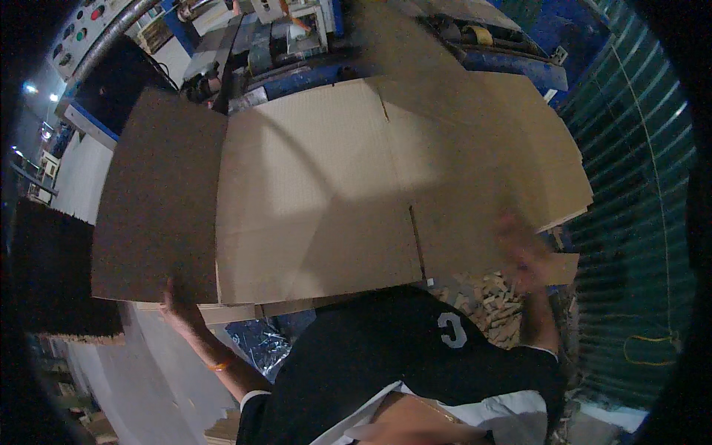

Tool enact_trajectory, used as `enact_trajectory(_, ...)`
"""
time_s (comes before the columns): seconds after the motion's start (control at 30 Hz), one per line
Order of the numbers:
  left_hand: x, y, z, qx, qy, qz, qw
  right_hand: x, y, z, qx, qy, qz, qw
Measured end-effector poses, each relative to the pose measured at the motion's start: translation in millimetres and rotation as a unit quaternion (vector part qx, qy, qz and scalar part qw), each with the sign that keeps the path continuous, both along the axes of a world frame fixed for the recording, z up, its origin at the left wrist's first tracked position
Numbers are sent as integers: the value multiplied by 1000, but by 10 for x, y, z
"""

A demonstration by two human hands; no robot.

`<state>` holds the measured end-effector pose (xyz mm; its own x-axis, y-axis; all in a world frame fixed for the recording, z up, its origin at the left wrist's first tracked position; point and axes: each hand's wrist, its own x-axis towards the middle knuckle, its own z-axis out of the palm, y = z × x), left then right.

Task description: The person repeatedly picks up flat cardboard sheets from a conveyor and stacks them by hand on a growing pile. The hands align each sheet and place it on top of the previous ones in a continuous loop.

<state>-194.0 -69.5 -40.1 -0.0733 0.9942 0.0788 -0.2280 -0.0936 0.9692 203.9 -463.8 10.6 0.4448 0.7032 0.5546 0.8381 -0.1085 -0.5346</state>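
A large flat cardboard sheet [319, 200] with folded flaps and slits fills the middle of the view, held up in front of me. My left hand [178, 308] grips its lower left edge from below, fingers behind the darker left flap; an orange band sits on that wrist. My right hand [523, 256] is blurred by motion at the sheet's lower right edge, over the cardboard. Its grip is not visible. My black shirt fills the lower middle.
A pile of small wood offcuts [493, 300] lies below the sheet at right. A green corrugated wall [638, 222] runs along the right. Blue machinery [512, 63] stands behind, a button panel [81, 26] at top left, and a dark cardboard stack [55, 274] at left.
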Motion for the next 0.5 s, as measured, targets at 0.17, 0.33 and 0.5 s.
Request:
enact_trajectory(0.17, 677, -593, 101, 252, 347, -339, 837, -14, 469, -433, -166, -218, 220, 936)
enact_trajectory(0.33, 988, -551, 147, 441, 608, -338, 567, 153, 606, -526, -144, -266, 246, 921)
enact_trajectory(0.5, 1037, -422, 200, 443, 602, -339, 572, 410, 750, -651, -213, -292, 247, 899)
